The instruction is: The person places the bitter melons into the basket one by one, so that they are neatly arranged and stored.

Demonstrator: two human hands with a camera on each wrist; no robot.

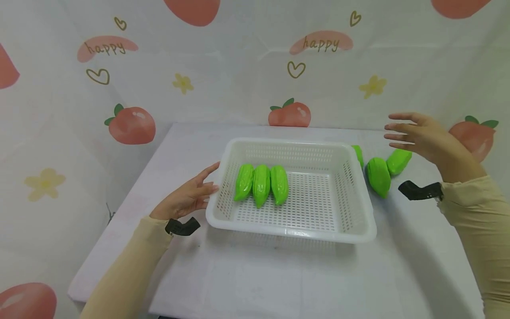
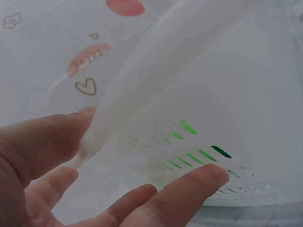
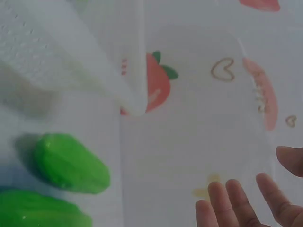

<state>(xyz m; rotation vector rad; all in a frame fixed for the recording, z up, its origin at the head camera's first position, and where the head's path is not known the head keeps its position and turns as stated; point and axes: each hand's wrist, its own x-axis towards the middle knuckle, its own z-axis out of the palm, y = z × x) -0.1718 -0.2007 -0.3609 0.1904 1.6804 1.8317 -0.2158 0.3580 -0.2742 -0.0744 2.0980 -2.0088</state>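
Observation:
A white plastic basket (image 1: 295, 232) with slotted walls stands in the middle of the table. Inside it, toward its left end, three shiny green star fruit (image 1: 261, 186) lie side by side. My left hand (image 1: 191, 195) is at the basket's left end, fingers loosely extended. In the left wrist view the thumb (image 2: 52, 137) reaches the rim and the fingers lie along the outer wall. My right hand (image 1: 422, 135) is raised at the right, fingers spread and holding nothing. Below and left of it are more star fruit (image 1: 378, 177), one partly hidden by the basket.
The table (image 1: 255, 279) has a white cover and extends in front of the basket. Behind it hangs a white cloth (image 1: 239, 75) printed with peaches, hearts and flowers. A black strap (image 1: 420, 190) sits at my right wrist, another (image 1: 182, 227) at my left.

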